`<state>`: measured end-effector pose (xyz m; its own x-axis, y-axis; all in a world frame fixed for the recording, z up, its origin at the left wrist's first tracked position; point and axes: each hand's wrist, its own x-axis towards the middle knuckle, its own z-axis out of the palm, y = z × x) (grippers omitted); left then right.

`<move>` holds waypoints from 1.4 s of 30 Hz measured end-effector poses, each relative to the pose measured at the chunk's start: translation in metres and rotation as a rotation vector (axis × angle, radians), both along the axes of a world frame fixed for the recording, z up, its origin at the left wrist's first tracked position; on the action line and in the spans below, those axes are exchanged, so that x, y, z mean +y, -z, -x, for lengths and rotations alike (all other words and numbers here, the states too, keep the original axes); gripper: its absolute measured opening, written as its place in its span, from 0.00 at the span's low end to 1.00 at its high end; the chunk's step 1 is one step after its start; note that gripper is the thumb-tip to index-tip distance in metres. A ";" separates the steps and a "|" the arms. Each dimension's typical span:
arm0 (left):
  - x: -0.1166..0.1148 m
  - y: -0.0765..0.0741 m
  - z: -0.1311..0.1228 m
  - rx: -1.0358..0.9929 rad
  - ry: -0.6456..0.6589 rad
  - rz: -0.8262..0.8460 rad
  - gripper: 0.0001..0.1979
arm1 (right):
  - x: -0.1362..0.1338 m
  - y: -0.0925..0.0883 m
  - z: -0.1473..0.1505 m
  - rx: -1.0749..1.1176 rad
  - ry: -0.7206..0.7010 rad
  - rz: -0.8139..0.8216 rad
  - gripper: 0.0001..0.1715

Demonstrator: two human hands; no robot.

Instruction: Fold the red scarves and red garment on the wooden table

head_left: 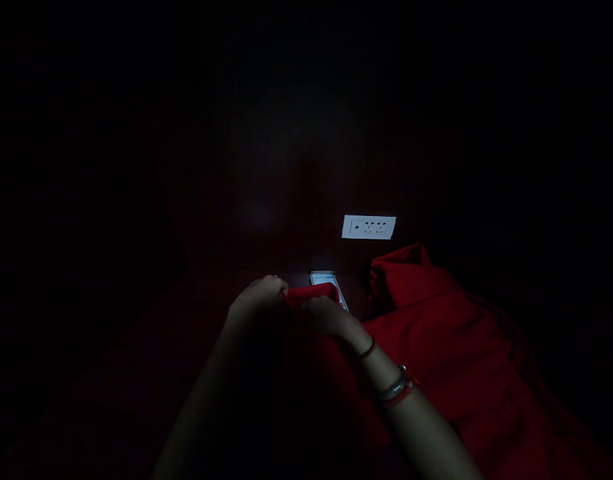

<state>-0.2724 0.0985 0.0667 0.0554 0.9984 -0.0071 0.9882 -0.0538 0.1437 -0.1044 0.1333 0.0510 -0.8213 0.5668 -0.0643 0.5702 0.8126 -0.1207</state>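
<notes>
Red cloth [436, 333] spreads in folds over the right side and reaches the middle, where a piece of it is bunched between my hands. My left hand [266, 291] is closed on the cloth's raised edge. Just to the right, my right hand [326, 315] grips the same cloth from the near side, its fingertips dim. Bracelets circle my right wrist and forearm. Behind the cloth lies a flat white object [322, 276] with a light rim, partly covered by the cloth.
A white socket panel [369, 227] is set in the dark reddish wall beyond my hands. A raised heap of the red cloth stands below it to the right. The outer parts of the view are too dark to make out.
</notes>
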 end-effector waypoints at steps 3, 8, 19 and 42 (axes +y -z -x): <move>0.003 0.002 0.001 -0.024 0.008 0.000 0.11 | 0.003 0.000 0.002 0.030 -0.009 0.036 0.15; 0.000 -0.004 -0.005 -0.041 -0.010 -0.025 0.14 | -0.004 0.003 0.008 0.169 0.095 -0.001 0.15; -0.003 -0.013 -0.021 0.094 -0.139 0.004 0.16 | -0.011 0.005 0.014 0.245 0.122 -0.013 0.16; -0.015 -0.029 -0.018 0.000 -0.419 0.189 0.14 | -0.024 0.005 0.014 0.142 -0.016 -0.074 0.16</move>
<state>-0.2545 0.0838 0.0957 -0.3528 0.9159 -0.1913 0.9191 0.3775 0.1125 -0.1183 0.1093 0.0457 -0.8284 0.5521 0.0946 0.5383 0.8313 -0.1382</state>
